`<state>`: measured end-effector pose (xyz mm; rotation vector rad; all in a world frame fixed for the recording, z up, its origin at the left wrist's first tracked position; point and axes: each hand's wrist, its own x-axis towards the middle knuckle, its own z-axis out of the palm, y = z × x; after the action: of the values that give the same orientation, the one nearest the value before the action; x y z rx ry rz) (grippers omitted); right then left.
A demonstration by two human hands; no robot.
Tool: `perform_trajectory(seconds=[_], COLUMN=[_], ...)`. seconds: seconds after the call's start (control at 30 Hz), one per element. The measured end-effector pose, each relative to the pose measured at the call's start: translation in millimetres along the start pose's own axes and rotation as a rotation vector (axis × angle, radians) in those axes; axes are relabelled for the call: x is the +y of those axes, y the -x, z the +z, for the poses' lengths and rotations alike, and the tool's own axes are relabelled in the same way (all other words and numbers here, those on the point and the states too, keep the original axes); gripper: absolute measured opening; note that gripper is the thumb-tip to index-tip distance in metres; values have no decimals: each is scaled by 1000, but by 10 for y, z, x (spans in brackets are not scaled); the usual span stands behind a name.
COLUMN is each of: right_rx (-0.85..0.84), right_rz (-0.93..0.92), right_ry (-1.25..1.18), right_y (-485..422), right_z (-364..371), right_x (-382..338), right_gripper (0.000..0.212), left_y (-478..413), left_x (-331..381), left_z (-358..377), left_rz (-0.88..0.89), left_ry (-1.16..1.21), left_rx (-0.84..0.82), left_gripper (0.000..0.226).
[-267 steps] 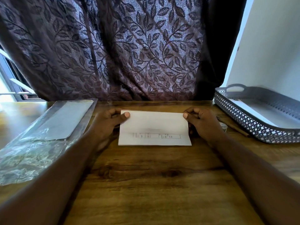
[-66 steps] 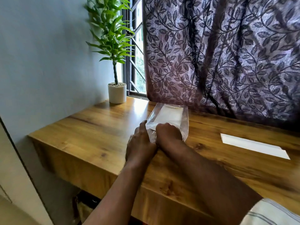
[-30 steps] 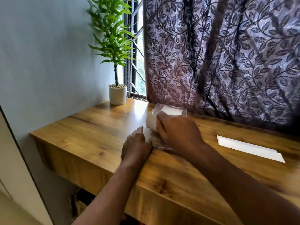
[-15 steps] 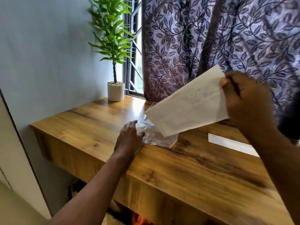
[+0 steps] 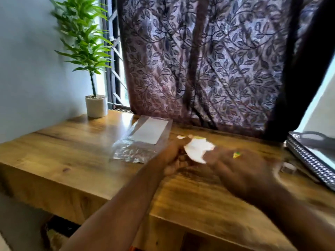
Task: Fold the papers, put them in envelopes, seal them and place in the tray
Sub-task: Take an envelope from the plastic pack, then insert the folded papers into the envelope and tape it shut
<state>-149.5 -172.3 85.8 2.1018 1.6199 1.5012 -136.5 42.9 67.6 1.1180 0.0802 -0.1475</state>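
A white envelope (image 5: 197, 151) sits low over the wooden table (image 5: 90, 160), between my two hands. My left hand (image 5: 175, 156) grips its left end, thumb on top and fingers curled beneath. My right hand (image 5: 241, 169) is blurred by motion and covers the envelope's right end, which it seems to hold. The clear plastic pack (image 5: 143, 142) with more white envelopes inside lies just left of my left hand. The grey perforated tray (image 5: 308, 156) stands at the right edge. The folded paper is hidden from view.
A potted green plant (image 5: 96, 105) stands at the table's back left corner by the window. A patterned curtain (image 5: 199, 60) hangs along the back edge. A small clear object (image 5: 288, 168) lies in front of the tray.
My right hand has brought the envelope down from the air to just above the table. My left hand has left the plastic pack and taken the envelope's left end. The view has swung right.
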Motion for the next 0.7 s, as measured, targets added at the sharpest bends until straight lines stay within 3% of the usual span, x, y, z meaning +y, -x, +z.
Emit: perform_trajectory(seconds=[0.1,0.2,0.3,0.37,0.43,0.53,0.7], right_rx=[-172,-304,-233,-157,-205,-345,-333], right_rz=[-36,71,284,507,752,991,1266], right_ry=[-84,-119,-147,-199,-208,-224,-472], right_y=[145,224,258,309,356,484,706], right_z=[-9,16,88,214,395,721,989], right_x=[-134,-197,-92,102,335,646,937], right_gripper=[29,50,45,37,43,54,29], left_y=[-203,-331,-378,-425,-448,-523,-777], left_x=[-63,-69,-17,-6,22,26,11], left_z=[100,90,70,85,93,97,90], left_rz=[45,4,-3,38,48,55,142], left_ry=[-202,-347,-483,-764,-957,-1021,-1296], left_rx=[78,61,-5,-53,-94,-155,-220], left_gripper=[30,35,34,37,39,29,45])
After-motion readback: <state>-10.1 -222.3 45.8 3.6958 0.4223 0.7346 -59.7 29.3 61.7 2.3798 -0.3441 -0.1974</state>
